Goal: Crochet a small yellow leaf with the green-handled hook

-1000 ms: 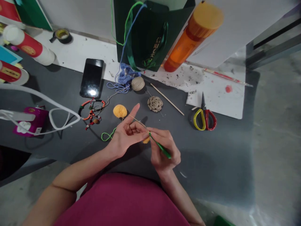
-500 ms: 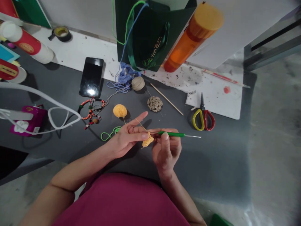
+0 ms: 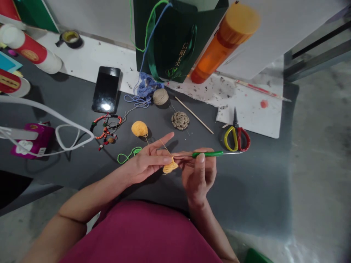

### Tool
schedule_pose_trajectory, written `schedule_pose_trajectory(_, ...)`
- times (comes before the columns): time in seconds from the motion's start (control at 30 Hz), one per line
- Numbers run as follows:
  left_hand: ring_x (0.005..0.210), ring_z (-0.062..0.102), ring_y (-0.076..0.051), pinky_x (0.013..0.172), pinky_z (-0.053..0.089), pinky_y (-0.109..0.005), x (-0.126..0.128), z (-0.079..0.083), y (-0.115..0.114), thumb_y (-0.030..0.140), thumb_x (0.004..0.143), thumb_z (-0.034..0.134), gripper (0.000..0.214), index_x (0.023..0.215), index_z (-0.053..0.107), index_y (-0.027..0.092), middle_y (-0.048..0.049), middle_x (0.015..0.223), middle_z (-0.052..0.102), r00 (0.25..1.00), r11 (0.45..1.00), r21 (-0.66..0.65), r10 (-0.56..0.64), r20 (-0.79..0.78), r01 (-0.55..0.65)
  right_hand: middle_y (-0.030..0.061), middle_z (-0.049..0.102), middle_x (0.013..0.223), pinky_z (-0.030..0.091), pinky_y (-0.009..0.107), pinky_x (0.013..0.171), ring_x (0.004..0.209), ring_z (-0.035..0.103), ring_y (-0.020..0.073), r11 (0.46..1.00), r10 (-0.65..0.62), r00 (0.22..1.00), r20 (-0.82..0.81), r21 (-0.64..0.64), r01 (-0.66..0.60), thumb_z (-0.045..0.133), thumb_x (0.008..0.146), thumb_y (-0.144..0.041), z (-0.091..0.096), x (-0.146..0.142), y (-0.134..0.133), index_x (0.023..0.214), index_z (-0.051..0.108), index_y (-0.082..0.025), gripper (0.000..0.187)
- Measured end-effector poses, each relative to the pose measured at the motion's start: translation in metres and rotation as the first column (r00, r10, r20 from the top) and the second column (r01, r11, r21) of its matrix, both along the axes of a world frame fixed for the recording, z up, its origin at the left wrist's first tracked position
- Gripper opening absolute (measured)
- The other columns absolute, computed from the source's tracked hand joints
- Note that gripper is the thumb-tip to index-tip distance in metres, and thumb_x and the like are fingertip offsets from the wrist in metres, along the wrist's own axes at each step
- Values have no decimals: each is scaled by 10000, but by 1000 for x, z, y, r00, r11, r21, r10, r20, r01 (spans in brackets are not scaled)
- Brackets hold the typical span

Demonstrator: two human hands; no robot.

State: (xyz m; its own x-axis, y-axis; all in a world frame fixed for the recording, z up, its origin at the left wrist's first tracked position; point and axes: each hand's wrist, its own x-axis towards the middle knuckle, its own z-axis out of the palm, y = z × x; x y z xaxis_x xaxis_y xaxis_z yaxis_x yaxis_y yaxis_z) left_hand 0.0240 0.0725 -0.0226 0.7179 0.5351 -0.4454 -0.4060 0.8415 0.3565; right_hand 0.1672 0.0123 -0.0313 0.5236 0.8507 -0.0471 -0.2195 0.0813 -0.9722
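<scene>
Between thumb and fingers, my left hand pinches a small yellow crochet piece; its index finger stretches out with yellow yarn running over it. That yarn leads back to a yellow yarn ball on the table. My right hand grips a crochet hook by its green handle. One metal end of the hook reaches left to the top of the yellow piece, and the other end points right. Whether a loop sits on the hook tip is too small to tell.
Beyond my hands lie a beige crocheted flower, a beige yarn ball, a wooden stick and blue yarn. Scissors rest at right. A phone, beaded bracelet and green yarn are at left. Behind stands a dark bag.
My right hand has shifted a little to the right with the hook, away from my left hand. The yellow piece has tilted and moved slightly left.
</scene>
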Motion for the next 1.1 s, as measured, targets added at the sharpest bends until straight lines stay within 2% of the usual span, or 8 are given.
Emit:
schedule_pose_trajectory(0.17, 776, 706, -135, 818, 493, -275, 0, -1, 1, 168, 695, 916, 772, 1415, 643, 218, 25, 747, 765, 999, 999, 3, -34, 25, 34, -72, 679, 575, 537, 282, 532, 455, 629, 137, 997, 63, 993, -100, -39, -67, 619, 952, -472, 0, 1, 2, 906, 573, -274, 208)
schedule_pose_trajectory(0.3, 821, 718, -156, 822, 493, -291, 0, 2, 2, 126, 696, 897, 757, 1404, 648, 225, 18, 768, 773, 1000, 999, 42, -8, 13, 7, -72, 683, 559, 563, 317, 595, 471, 639, 155, 989, 126, 976, -175, -51, -137, 629, 945, -468, -1, 2, 4, 916, 594, -281, 192)
schedule_pose_trajectory(0.4, 737, 676, -134, 768, 479, -283, -1, 5, 4, 122, 704, 887, 782, 1437, 626, 200, 30, 727, 746, 999, 996, 91, 17, -43, -13, -72, 688, 562, 557, 318, 614, 479, 632, 152, 987, 129, 965, -228, -64, -147, 653, 933, -458, -2, 4, 4, 921, 625, -281, 180)
schedule_pose_trajectory(0.6, 628, 572, -92, 654, 425, -258, -2, 11, 8, 120, 710, 873, 841, 1494, 577, 178, 52, 681, 695, 992, 987, 154, 69, -109, -52, -72, 705, 589, 499, 260, 532, 473, 585, 116, 990, 105, 935, -340, -57, -132, 723, 885, -455, -1, 8, 8, 903, 667, -271, 193)
schedule_pose_trajectory(0.7, 634, 573, -88, 651, 430, -252, -2, 13, 8, 107, 708, 867, 829, 1484, 586, 175, 46, 702, 704, 992, 988, 146, 66, -108, -50, -69, 710, 647, 478, 228, 523, 525, 603, 96, 992, 123, 941, -316, 6, -127, 755, 873, -433, 2, 8, 9, 854, 657, -262, 198)
schedule_pose_trajectory(0.8, 629, 573, -86, 643, 437, -243, -2, 13, 8, 108, 701, 869, 823, 1474, 597, 181, 48, 702, 704, 992, 986, 153, 76, -104, -59, -84, 670, 600, 441, 217, 490, 477, 556, 83, 988, 150, 958, -244, 60, -140, 722, 909, -386, 7, 9, 8, 852, 645, -265, 155)
schedule_pose_trajectory(1.0, 645, 574, -88, 644, 448, -235, -1, 14, 8, 114, 698, 880, 817, 1465, 611, 198, 53, 693, 692, 985, 974, 210, 113, -129, -85, -53, 725, 672, 488, 245, 522, 547, 631, 116, 976, 175, 978, -112, 148, -157, 693, 919, -372, 11, 9, 5, 870, 644, -272, 121)
schedule_pose_trajectory(1.1, 644, 563, -92, 651, 442, -249, -1, 15, 7, 127, 723, 868, 789, 1465, 614, 213, 55, 697, 683, 981, 966, 242, 130, -143, -93, -31, 730, 714, 514, 263, 559, 598, 651, 127, 979, 148, 988, -48, 147, -139, 697, 899, -315, 11, 7, 3, 894, 673, -261, 60)
